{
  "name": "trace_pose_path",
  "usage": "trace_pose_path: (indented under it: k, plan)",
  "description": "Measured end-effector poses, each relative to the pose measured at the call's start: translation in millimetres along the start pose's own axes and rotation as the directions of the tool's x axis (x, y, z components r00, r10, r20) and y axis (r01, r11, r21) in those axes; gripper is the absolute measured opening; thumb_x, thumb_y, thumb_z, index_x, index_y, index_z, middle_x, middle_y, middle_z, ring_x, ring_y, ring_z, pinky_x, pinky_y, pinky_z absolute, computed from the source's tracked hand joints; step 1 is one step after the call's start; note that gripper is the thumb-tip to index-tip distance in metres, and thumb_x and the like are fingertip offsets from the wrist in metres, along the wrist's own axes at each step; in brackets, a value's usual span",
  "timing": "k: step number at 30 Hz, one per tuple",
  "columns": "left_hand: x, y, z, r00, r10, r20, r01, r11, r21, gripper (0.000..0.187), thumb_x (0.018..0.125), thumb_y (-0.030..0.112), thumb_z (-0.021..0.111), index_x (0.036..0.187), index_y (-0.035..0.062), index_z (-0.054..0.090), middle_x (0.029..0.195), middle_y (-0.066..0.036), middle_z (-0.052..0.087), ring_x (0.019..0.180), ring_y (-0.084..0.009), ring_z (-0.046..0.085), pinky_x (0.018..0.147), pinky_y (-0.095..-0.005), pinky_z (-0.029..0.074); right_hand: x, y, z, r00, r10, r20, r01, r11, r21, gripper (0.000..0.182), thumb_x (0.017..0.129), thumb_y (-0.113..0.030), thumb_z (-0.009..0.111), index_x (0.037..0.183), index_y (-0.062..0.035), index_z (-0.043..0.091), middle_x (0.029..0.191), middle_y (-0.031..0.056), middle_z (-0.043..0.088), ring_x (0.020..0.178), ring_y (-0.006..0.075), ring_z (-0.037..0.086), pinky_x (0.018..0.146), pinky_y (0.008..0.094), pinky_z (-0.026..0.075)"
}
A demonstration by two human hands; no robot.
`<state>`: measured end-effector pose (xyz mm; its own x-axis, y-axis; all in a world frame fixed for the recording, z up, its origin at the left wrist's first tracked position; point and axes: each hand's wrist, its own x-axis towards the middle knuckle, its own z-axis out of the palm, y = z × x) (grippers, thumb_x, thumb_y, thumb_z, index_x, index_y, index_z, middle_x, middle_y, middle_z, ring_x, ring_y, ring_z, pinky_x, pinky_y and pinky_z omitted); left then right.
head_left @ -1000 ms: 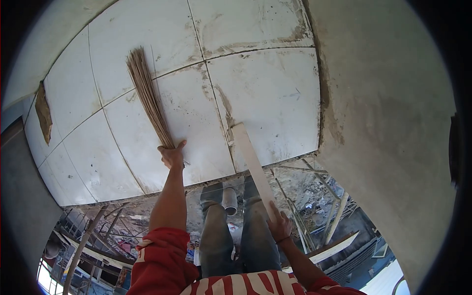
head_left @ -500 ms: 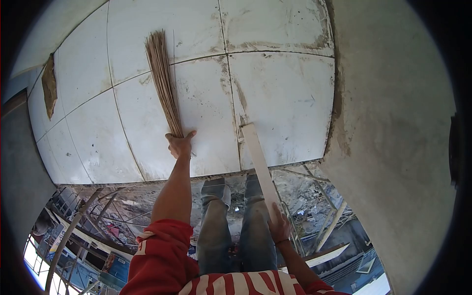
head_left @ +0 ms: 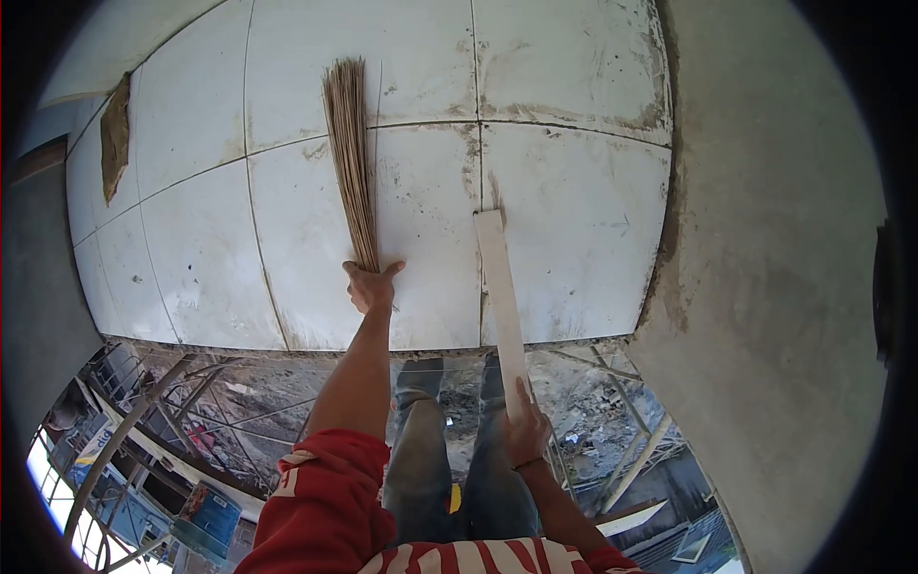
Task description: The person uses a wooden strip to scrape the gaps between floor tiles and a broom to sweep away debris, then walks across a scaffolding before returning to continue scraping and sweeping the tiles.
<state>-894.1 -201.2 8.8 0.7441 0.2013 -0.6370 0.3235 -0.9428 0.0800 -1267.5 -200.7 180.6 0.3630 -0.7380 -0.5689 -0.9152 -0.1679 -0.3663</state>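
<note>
The pale flat strip (head_left: 501,287) lies slantwise over the front edge of the tiled surface (head_left: 583,239), its far end beside a tile joint with dirt marks around. The right hand (head_left: 526,437) has its grip closed around the near end, beyond the edge. This strip looks rather light and stiff, and its flat faces may slide a little on the smooth tile; I judge the near end or the middle, held across both narrow sides, to be a good place to take it.

To the left of the strip, and apart from it, is the broom (head_left: 350,163) of thin brown sticks. The left hand (head_left: 371,284) pinches its narrow near end, with the thumb spread to the side. It seems light, springy at the loose tips and firmer where the sticks come together, so that end is best for holding.

Farther left there is a brown piece (head_left: 115,139) with rough edge; on the right rises a grey wall (head_left: 775,239). Below are the person's legs (head_left: 421,469), some poles (head_left: 129,421) and a blue box-like thing (head_left: 208,519), perhaps a container; what it contains, I cannot tell.
</note>
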Motion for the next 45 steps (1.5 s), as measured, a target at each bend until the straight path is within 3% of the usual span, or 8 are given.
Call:
trace_pose_path:
  k: [6, 10, 13, 21, 27, 35, 40, 45]
  plan:
    - [-0.1, -1.6, -0.4, 0.998, 0.03, -0.048, -0.03, 1.0, -0.001, 0.098, 0.063, 0.046, 0.106, 0.13, 0.0085, 0.046, 0.116, -0.021, 0.076, 0.111, -0.045, 0.074, 0.092, -0.0572, 0.061, 96.2, -45.9, -20.4, 0.999, -0.054, 0.004, 0.054, 0.998, 0.037, 0.088, 0.082, -0.012, 0.079, 0.164, -0.027, 0.051, 0.098, 0.0208, 0.076, 0.087, 0.0438, 0.074, 0.08, 0.0527, 0.061]
    - [-4.5, 0.0, -4.8, 1.0, 0.014, 0.017, -0.014, 1.0, -0.022, 0.103, 0.066, 0.048, 0.104, 0.138, 0.0059, 0.044, 0.126, -0.024, 0.071, 0.121, -0.0468, 0.068, 0.102, -0.056, 0.058, 115.4, -52.0, -28.9, 0.996, -0.084, 0.034, 0.085, 0.995, -0.057, 0.095, 0.082, -0.012, 0.081, 0.168, -0.029, 0.045, 0.098, 0.0189, 0.076, 0.089, 0.0427, 0.073, 0.08, 0.0531, 0.06]
    - [-6.2, 4.1, -6.5, 1.0, -0.01, -0.016, 0.01, 1.0, -0.002, 0.094, 0.065, 0.045, 0.105, 0.126, 0.0084, 0.045, 0.113, -0.02, 0.076, 0.11, -0.0446, 0.073, 0.092, -0.0558, 0.061, 100.5, -41.7, -16.5, 0.99, -0.143, -0.009, 0.143, 0.988, -0.054, 0.094, 0.082, -0.011, 0.079, 0.168, -0.0294, 0.045, 0.095, 0.0165, 0.07, 0.083, 0.0409, 0.07, 0.076, 0.0533, 0.059]
    - [-2.4, 3.8, -6.3, 1.0, -0.009, 0.028, 0.01, 1.0, -0.015, 0.099, 0.063, 0.048, 0.105, 0.131, 0.0077, 0.045, 0.121, -0.022, 0.073, 0.115, -0.0451, 0.07, 0.098, -0.056, 0.059, 177.6, -48.9, -1.6, 0.965, -0.228, -0.133, 0.205, 0.964, -0.167, 0.093, 0.087, -0.015, 0.079, 0.168, -0.0411, 0.043, 0.1, 0.0113, 0.056, 0.073, 0.035, 0.067, 0.068, 0.0499, 0.061]
    - [0.5, 0.6, -3.8, 1.0, -0.004, 0.003, 0.004, 1.0, -0.009, 0.096, 0.063, 0.047, 0.106, 0.127, 0.0091, 0.045, 0.115, -0.021, 0.075, 0.11, -0.0442, 0.072, 0.093, -0.0561, 0.061, 184.9, -29.8, -59.4, 0.968, -0.246, -0.041, 0.223, 0.927, -0.301, 0.101, 0.08, -0.01, 0.09, 0.164, -0.0465, 0.047, 0.102, 0.0114, 0.06, 0.08, 0.0354, 0.071, 0.075, 0.0497, 0.062]
    - [-2.5, -1.3, -2.4, 0.999, 0.004, -0.047, -0.002, 1.0, 0.023, 0.092, 0.064, 0.045, 0.106, 0.121, 0.0094, 0.044, 0.108, -0.019, 0.077, 0.104, -0.0428, 0.075, 0.087, -0.0554, 0.063, 283.5, -32.9, -151.6, 0.894, -0.44, 0.088, 0.428, 0.775, -0.466, 0.092, 0.081, -0.015, 0.088, 0.159, -0.0485, 0.053, 0.098, 0.0079, 0.063, 0.078, 0.033, 0.072, 0.073, 0.0463, 0.064]
    - [-3.8, -1.7, -3.6, 0.999, 0.03, -0.031, -0.031, 0.999, -0.03, 0.091, 0.064, 0.045, 0.106, 0.121, 0.0098, 0.044, 0.107, -0.019, 0.076, 0.104, -0.0433, 0.074, 0.087, -0.0562, 0.062, 285.2, -19.7, -167.0, 0.868, -0.482, 0.12, 0.47, 0.718, -0.513, 0.085, 0.085, -0.019, 0.085, 0.159, -0.0478, 0.053, 0.094, 0.0082, 0.063, 0.074, 0.0328, 0.072, 0.07, 0.0461, 0.064]
    - [-3.5, -1.7, 0.5, 0.999, 0.019, -0.048, -0.019, 1.0, -0.015, 0.092, 0.063, 0.044, 0.106, 0.122, 0.0107, 0.044, 0.109, -0.018, 0.076, 0.105, -0.0441, 0.074, 0.088, -0.0577, 0.061, 225.9, -59.2, -99.2, 0.93, -0.368, 0.009, 0.354, 0.887, -0.297, 0.076, 0.091, -0.022, 0.082, 0.159, -0.0396, 0.056, 0.091, 0.0108, 0.061, 0.075, 0.0342, 0.069, 0.072, 0.05, 0.061]
